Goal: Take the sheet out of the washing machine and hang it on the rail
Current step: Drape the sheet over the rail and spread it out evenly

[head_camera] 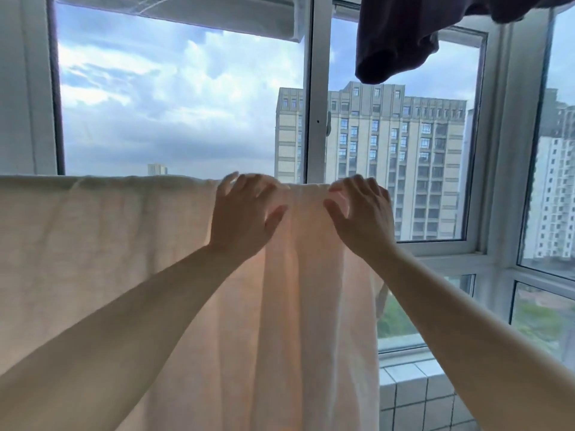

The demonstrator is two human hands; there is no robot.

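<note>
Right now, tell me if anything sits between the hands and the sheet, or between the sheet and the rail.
Nothing visible does. The left hand and right hand reach with spread fingers to the sheet at its top fold, nothing in between. The sheet is already draped over the rail, which it hides. The dark garment hangs higher, apart.

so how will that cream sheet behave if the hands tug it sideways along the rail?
Probably floppy: the sheet hangs in soft vertical folds below both hands. Likely thin and light, since daylight glows through it. It may bunch rather than slide evenly; wrinkles already show along the top edge.
</note>
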